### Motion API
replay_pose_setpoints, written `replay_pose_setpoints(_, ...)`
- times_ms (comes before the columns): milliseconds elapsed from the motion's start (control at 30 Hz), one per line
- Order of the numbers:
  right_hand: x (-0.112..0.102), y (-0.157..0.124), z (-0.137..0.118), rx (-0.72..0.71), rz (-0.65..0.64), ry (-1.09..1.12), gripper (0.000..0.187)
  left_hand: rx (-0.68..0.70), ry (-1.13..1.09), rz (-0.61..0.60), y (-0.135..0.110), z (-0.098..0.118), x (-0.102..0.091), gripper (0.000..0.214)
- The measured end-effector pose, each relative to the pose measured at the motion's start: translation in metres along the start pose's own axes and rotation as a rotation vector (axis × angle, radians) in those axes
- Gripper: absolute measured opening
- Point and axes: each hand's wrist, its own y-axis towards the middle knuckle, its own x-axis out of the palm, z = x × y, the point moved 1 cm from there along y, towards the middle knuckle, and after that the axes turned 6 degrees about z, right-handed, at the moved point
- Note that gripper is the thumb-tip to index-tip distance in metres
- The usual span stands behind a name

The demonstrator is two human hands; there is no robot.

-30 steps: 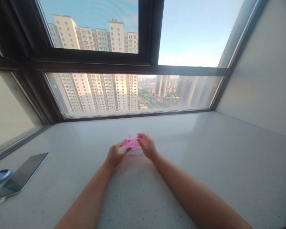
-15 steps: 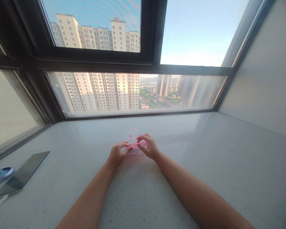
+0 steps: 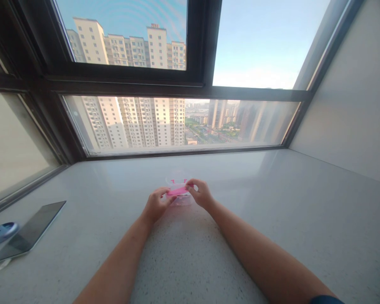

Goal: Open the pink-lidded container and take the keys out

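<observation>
Fingers [image 3: 171, 200] of left hand [image 3: 156, 205] and right hand [image 3: 203, 195] pinch the pink piece [image 3: 177, 191] at opposite ends, by the clear container [image 3: 181, 202], probably light, slick plastic, best held edgewise!

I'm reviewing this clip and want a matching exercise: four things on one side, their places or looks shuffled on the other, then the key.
1. Pink piece
2. Box
3. Tablet
4. Window frame

A. See-through, near the hands
B. Dark, beyond the far edge of the ledge
C. Between the left hand and right hand
D. On the ledge's left side

Pairs: 1-C, 2-A, 3-D, 4-B
</observation>
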Motion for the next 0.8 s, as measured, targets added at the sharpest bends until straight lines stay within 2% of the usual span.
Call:
replay_pose_setpoints(200,0.0046,0.0027,-0.0011,0.086,0.099,-0.04,0.024,-0.003,-0.033,-0.011,0.0002,0.0032,-0.0012,0.036)
replay_pose_setpoints(367,0.0025,0.0032,-0.0011,0.09,0.176,-0.097,0.026,-0.016,-0.057,-0.008,-0.0007,0.0037,-0.0007,0.038)
replay_pose_setpoints(800,0.0024,0.0011,-0.0027,0.039,0.147,-0.141,0.024,-0.059,-0.11,0.009,-0.0018,0.0019,-0.0006,0.033)
